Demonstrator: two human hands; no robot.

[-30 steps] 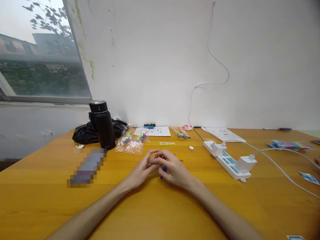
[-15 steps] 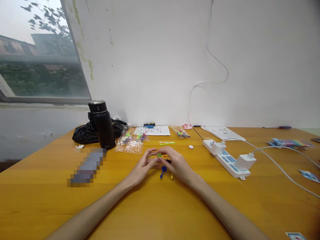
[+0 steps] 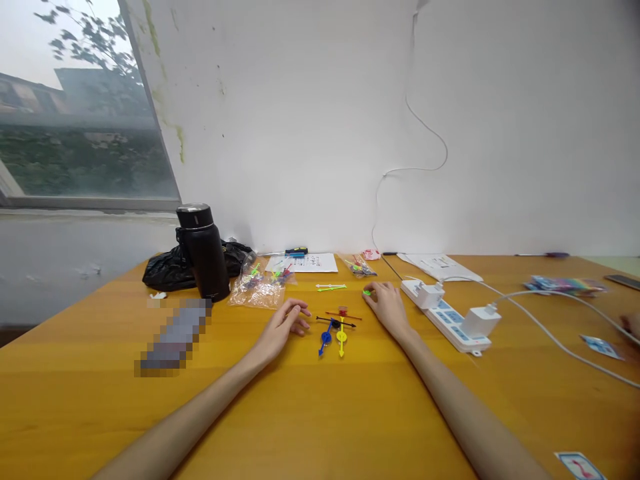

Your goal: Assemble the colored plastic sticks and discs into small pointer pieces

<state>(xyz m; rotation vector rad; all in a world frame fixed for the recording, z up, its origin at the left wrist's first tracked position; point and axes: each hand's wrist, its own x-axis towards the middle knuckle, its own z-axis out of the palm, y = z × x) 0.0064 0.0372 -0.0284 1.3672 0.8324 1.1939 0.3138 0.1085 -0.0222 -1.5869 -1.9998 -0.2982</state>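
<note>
My left hand (image 3: 284, 327) rests on the table with its fingers loosely apart and nothing in them. Between my two hands lie several plastic arrow spinners: a blue one (image 3: 325, 338), a yellow one (image 3: 341, 337), a black one (image 3: 345, 324) and a red one (image 3: 343, 311), close together and partly overlapping. Further right, my right hand (image 3: 389, 308) pinches a small green round piece (image 3: 367, 292) at the tabletop. A white arrow (image 3: 327, 286) and a light-green arrow (image 3: 332, 289) lie side by side beyond the spinners.
Behind stand a black flask (image 3: 203, 257), plastic bags of parts (image 3: 260, 283), a screwdriver (image 3: 296, 252) and a printed sheet (image 3: 325, 263). A white power strip (image 3: 450, 325) with chargers and cables lies right of my right hand. Another person's hand (image 3: 632, 325) shows at the right edge.
My hands have parted: the right moved right and away from me with the green piece, uncovering the spinners. The white round piece there is now out of sight. Another person's hand has appeared.
</note>
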